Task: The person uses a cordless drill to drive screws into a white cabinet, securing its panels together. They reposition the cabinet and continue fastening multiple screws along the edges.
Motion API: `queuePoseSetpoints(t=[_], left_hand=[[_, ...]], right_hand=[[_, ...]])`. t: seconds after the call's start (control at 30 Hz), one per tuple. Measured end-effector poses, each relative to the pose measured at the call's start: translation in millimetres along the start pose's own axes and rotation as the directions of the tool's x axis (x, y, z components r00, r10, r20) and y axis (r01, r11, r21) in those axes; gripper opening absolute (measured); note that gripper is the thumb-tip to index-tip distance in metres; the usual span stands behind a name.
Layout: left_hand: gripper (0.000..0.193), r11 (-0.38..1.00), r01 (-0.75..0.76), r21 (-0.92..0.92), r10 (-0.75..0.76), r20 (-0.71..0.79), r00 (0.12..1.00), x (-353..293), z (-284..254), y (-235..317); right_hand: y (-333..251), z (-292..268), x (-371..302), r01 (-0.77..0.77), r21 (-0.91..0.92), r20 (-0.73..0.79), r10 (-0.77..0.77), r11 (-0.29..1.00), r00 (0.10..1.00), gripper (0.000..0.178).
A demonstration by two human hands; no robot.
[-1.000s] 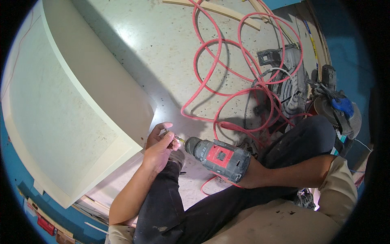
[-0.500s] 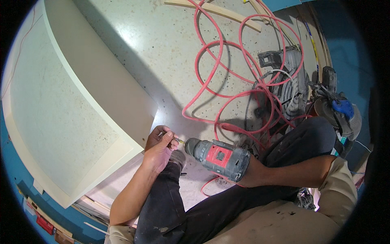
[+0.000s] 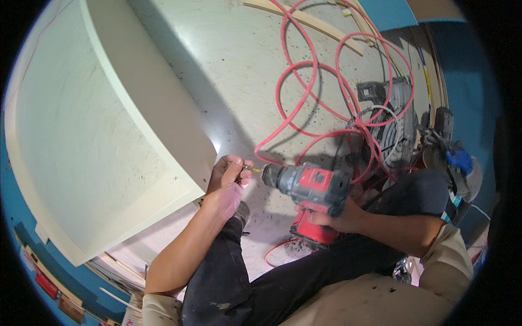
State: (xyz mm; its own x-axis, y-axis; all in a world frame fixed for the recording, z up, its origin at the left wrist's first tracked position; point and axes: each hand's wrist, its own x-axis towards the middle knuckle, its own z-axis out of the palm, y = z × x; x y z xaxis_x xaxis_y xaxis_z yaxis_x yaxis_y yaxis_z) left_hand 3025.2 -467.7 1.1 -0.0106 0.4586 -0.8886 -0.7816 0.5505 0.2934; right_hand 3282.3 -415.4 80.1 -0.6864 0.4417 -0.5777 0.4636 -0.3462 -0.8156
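My right hand (image 3: 341, 217) grips a red and black cordless drill (image 3: 315, 187) by its handle. Its chuck points left, and a thin yellowish bit (image 3: 256, 170) sticks out of it. My left hand (image 3: 228, 176) is closed, thumb and fingers pinching a small metal screw (image 3: 246, 167) in line with the bit's tip. Whether screw and bit touch is too small to tell. Just left of that hand stands the corner of a large pale panel box (image 3: 179, 187), with a small dark hole near its edge.
A red hose (image 3: 312, 81) lies in loops on the dusty pale floor. Beyond it are wooden strips (image 3: 310, 24). At the right sit a dusty dark power tool (image 3: 394, 117) and a grinder-like tool with a disc (image 3: 467, 174). My bent legs (image 3: 293, 280) are below the drill.
The drill has rolled in my right hand, so its side, handle and red battery now show. The whole view has shifted somewhat. My left hand keeps its pinch near the bit.
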Motion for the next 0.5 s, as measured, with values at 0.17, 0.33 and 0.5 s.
queuePoseSetpoints(t=[0.17, 0.33, 0.5], left_hand=[[0.013, 0.993, -0.022, -0.114, 0.009, -0.112, 0.994, 13, 18, -3], [0.017, 0.995, -0.086, -0.041, 0.076, -0.211, 0.974, 35, 41, -14], [0.018, 0.866, -0.220, -0.449, 0.070, -0.327, 0.942, 68, 49, -38]], right_hand=[[-1, -14, 19, -0.388, 0.609, 0.147, 0.382, 0.692, 0.912, 0.028], [17, -26, 42, -0.389, 0.703, 0.140, 0.420, 0.596, 0.897, 0.032], [23, -39, 66, -0.452, 0.737, 0.217, 0.458, 0.502, 0.862, 0.035]])
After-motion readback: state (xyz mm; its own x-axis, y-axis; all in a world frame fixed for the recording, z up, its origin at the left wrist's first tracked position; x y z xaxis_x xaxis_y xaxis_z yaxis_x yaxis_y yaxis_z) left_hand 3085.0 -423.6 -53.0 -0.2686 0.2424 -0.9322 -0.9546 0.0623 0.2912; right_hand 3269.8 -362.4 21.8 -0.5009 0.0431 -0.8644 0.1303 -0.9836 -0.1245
